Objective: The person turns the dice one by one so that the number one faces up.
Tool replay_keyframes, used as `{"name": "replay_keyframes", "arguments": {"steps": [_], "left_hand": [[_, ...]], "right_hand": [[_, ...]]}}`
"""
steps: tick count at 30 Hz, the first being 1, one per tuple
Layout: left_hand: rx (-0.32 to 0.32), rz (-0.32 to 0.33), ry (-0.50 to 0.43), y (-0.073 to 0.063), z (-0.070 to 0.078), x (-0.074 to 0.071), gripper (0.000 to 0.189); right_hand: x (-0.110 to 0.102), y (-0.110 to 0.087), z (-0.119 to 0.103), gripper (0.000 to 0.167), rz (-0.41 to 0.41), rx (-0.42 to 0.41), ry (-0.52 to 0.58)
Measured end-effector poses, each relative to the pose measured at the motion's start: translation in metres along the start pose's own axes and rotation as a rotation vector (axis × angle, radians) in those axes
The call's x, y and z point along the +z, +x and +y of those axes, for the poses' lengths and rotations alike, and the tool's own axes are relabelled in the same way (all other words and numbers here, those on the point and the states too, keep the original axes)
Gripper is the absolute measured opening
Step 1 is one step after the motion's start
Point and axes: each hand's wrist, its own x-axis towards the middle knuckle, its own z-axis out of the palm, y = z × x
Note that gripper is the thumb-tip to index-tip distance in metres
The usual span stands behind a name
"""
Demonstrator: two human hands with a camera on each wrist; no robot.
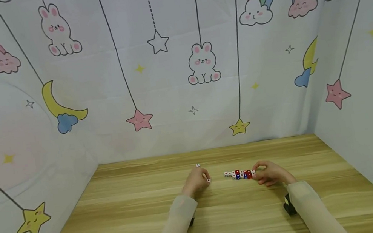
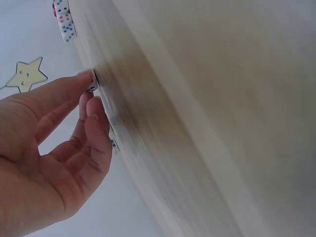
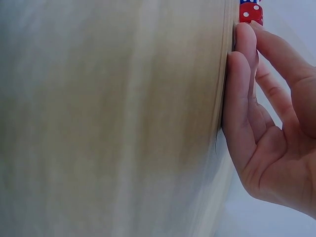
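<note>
My left hand (image 1: 196, 180) pinches a white die (image 1: 208, 180) between thumb and fingertips, low over the table. The left wrist view shows this white die (image 2: 94, 81) mostly covered by the thumb. Two adjoining rows of white, red and blue dice (image 1: 237, 175) lie to the right of that hand. At their right end, my right hand (image 1: 270, 173) has its thumb and forefinger curved around the end dice (image 1: 253, 171). A red die (image 3: 251, 13) shows beyond its fingertips in the right wrist view. The fingers partly hide the end dice.
A lone white die (image 1: 197, 165) lies just behind the left hand. Everything stands on a wood-grain table (image 1: 132, 213). A printed cloth wall (image 1: 170, 95) rises at the table's back edge, with others at both sides.
</note>
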Motion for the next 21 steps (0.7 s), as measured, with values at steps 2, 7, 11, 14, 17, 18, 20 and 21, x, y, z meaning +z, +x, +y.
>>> {"name": "replay_keyframes", "arguments": {"steps": [2, 7, 11, 14, 17, 18, 20, 21], "left_hand": [[0.000, 0.000, 0.003, 0.001, 0.005, 0.004, 0.004], [-0.007, 0.004, -0.001, 0.005, 0.021, 0.013, 0.016], [0.018, 0.033, 0.056, 0.007, 0.032, 0.020, 0.017], [0.040, 0.055, 0.110, 0.009, 0.037, 0.025, 0.019], [0.036, 0.064, 0.145, 0.010, 0.042, 0.028, 0.021], [0.037, 0.067, 0.160, 0.010, 0.044, 0.028, 0.021], [0.032, 0.069, 0.194, 0.011, 0.046, 0.030, 0.021], [0.031, 0.065, 0.211, 0.012, 0.047, 0.031, 0.019]], "right_hand": [[0.000, 0.000, 0.000, 0.036, 0.000, 0.000, 0.001], [0.000, 0.000, 0.001, 0.037, 0.000, 0.001, 0.005], [0.000, 0.000, 0.002, 0.037, -0.001, 0.000, 0.008], [0.000, 0.001, 0.002, 0.037, 0.003, 0.002, 0.011], [0.000, 0.001, 0.002, 0.037, 0.009, 0.004, 0.014], [0.000, 0.001, 0.002, 0.036, 0.010, 0.004, 0.015], [0.000, 0.001, 0.002, 0.036, 0.011, 0.006, 0.019], [0.000, 0.001, 0.002, 0.035, 0.010, 0.005, 0.020]]}}
